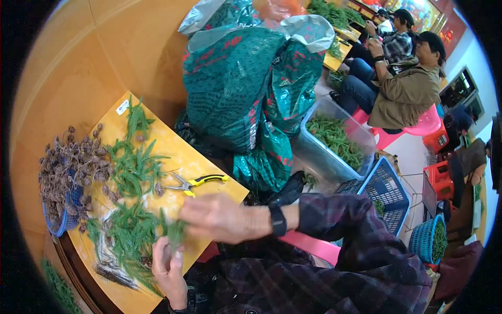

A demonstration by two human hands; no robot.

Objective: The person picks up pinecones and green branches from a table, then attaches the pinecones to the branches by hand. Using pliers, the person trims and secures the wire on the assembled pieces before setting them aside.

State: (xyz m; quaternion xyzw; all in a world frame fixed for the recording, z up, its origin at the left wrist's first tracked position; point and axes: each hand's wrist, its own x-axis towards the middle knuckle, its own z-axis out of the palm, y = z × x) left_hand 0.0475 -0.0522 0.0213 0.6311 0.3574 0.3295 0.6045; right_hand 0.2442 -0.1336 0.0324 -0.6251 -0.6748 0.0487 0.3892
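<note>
**Sprig Position Relative to Both Hands**

The left hand (168, 264) held a short green needle-leaved sprig (175, 230) in a closed grip, its long axis upright over the yellow wooden bench (172, 149). The right hand (217, 217), motion-blurred, lay just above the sprig's tip; its grip state could not be determined. Yellow-handled metal snips (196, 183) lay beyond, nearer the right hand.

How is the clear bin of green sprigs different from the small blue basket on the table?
The clear bin is a see-through rectangular tub on the floor; the blue basket is a small, round, openwork basket at the table's edge. The bin holds green sprigs below its rim; the basket is heaped over its rim with brown cones. Both are open-topped and hold plant material.
</note>
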